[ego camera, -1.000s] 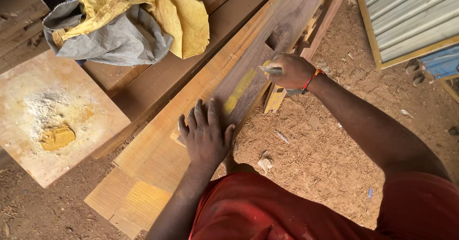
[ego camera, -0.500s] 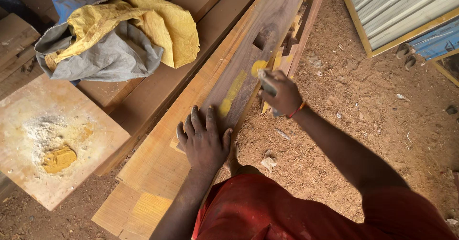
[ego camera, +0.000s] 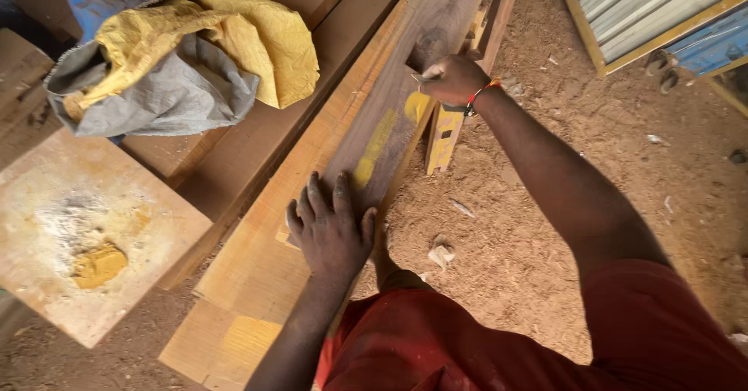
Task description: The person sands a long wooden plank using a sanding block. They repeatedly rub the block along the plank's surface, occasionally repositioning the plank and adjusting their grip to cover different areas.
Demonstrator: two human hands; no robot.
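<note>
- Hands first: our left hand [ego camera: 331,231] lies open, flat on the long plank [ego camera: 405,118]; our right hand [ego camera: 452,78] grips a small tool, spreading yellow filler [ego camera: 375,146].
- Plank, mid-frame, seems stiff, heavy; we'd grip its edges.

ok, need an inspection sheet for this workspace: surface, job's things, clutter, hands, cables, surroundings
Surface: long wooden plank lying on stacked boards, with yellow filler streaks.
Job's things: small tool in the right hand, too hidden to identify; square board carrying a lump of yellow filler and pale powder.
Clutter: yellow and grey cloth bags on the boards.
Hands: left hand flat on the plank; right hand's grip closed on the tool.
Cables: nothing seen.
Surroundings: sawdust floor, corrugated sheet at upper right.
</note>
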